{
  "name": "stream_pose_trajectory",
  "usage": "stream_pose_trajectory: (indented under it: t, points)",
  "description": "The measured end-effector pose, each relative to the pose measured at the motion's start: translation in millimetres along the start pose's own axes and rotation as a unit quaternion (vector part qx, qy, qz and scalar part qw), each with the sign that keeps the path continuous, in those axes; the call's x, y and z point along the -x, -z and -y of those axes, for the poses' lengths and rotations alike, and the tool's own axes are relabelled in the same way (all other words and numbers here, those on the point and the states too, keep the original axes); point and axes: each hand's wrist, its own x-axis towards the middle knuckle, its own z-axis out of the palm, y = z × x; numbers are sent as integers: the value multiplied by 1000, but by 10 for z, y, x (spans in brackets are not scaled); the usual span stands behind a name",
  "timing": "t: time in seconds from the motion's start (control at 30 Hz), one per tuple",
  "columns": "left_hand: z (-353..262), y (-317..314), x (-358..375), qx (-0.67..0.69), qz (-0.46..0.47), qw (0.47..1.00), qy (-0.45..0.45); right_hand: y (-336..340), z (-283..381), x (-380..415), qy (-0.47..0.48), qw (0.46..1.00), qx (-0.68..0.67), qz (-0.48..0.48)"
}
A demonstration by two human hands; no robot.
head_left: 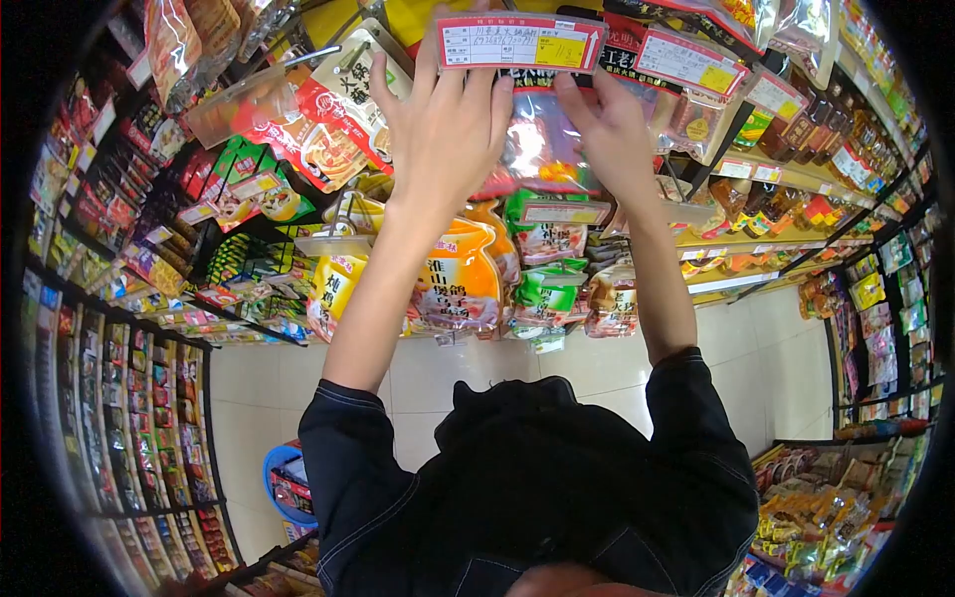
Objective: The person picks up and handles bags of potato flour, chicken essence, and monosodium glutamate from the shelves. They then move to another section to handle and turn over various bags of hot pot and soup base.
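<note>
By the price tag (512,45), L hand (450,134) splayed; R hand (615,129) at clear pkt (542,149), can't tell if gripping. Prob. light, slick; I'd pinch its edges.

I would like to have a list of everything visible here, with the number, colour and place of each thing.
Clear package: one, transparent with red edging, between the hands
Price labels: many, white with red or yellow, along the racks
Pouches: at least two, orange, below the hands
Green-topped packets: at least two, right of the pouches
Bottles: several, brown, upper right shelf
Other packets: many, mixed colours, surrounding racks
Container: one, blue, floor, lower left
Floor: one, pale, below the racks
Shirt: one, black, lower centre
Left hand: one, bare, upper centre
Right hand: one, bare, right of it
</note>
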Motion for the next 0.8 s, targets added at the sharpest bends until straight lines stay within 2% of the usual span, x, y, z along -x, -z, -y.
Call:
stream_pose_trajectory:
  t: [0.03, 0.1, 0.2, 0.33, 0.43, 0.53, 0.6, 0.67, 0.8]
  points:
    - [26, -83, -33, -27, -25, 999, -15, -16, -27, -37, 25, 996, 88, -13]
    - [80, -226, -101, -84, -73, 993, -41, -56, -73, -84, 54, 987, 152, -21]
    - [47, -221, -60, -110, 33, 993, -14, -95, 3, -37, 71, 978, 187, -57]
    - [9, -177, 0, -57, -13, 998, 35, -50, 122, 206, 144, 948, 230, -164]
    - [-5, 139, 238, 50, -33, 994, 87, 19, 245, 565, 84, 975, 89, -187]
    - [105, 451, 535, 86, -8, 984, 153, 202, 98, 923, 111, 974, 151, -128]
    - [347, 499, 739, 131, -28, 968, 211, 241, 31, 1167, 74, 985, 120, -99]
    - [507, 557, 789, 129, 10, 937, 325, 240, -13, 1366, 42, 992, 95, -68]
    - [597, 566, 795, 251, 103, 873, 405, 241, 7, 1600, 2, 999, 51, -6]
